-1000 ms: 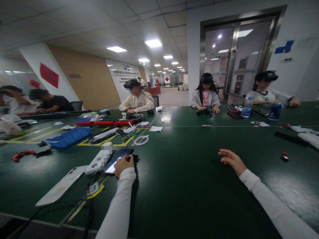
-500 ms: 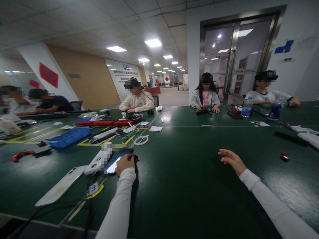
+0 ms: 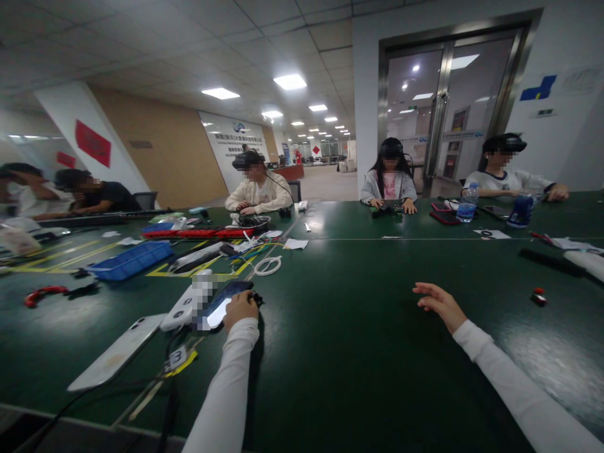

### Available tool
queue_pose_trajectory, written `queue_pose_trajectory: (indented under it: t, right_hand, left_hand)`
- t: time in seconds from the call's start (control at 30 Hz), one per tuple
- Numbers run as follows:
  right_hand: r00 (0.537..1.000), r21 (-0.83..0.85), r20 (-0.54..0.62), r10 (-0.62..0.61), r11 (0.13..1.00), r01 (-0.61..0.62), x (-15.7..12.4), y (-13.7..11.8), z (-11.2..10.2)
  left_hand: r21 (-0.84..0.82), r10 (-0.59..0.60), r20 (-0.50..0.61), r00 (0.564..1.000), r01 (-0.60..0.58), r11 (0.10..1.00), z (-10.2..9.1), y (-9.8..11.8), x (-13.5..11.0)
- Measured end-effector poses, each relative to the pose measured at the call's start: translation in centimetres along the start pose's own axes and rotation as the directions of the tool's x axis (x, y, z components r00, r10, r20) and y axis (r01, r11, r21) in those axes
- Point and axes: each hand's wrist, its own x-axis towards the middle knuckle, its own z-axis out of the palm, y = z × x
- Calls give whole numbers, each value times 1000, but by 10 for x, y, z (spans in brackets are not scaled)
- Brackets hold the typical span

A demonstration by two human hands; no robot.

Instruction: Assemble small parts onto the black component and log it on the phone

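My left hand (image 3: 240, 308) rests on the near right edge of a dark phone (image 3: 221, 303) with a lit screen, lying on the green table (image 3: 340, 327). Its fingers curl over the phone's side and touch a small black object (image 3: 257, 298) beside it. My right hand (image 3: 438, 303) hovers just above the bare table to the right, palm down, fingers loosely spread, holding nothing. Both arms wear white sleeves.
A white device (image 3: 185, 306) and a silver phone (image 3: 117, 352) lie left of the dark phone, with cables (image 3: 170, 365) running to the table's near edge. A blue tray (image 3: 129, 259), white cable coil (image 3: 267, 265) and small red object (image 3: 538, 296) lie further out. Several people sit around the table.
My left hand has slid slightly forward and right along the phone's edge. My right hand has stayed where it was.
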Motion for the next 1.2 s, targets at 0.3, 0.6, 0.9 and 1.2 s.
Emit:
queue_pose_trajectory:
  t: [0.3, 0.6, 0.9, 1.2]
  right_hand:
    - [1000, 15, -4, 7, 1000, -7, -1, -3, 1]
    - [1000, -16, -8, 25, 1000, -25, -2, -4, 2]
    - [999, -44, 7, 34, 998, -34, -3, -5, 0]
    - [1000, -13, 14, 1, 1000, -1, -1, -2, 3]
  left_hand:
    - [-50, -23, -7, 1000, 23, 998, -1, -2, -2]
    - [-50, -76, 27, 997, 77, 996, -6, 2, -3]
    - [-82, -93, 40, 995, 96, 992, -10, 4, -5]
    - [-76, -12, 34, 999, 15, 997, -6, 9, -8]
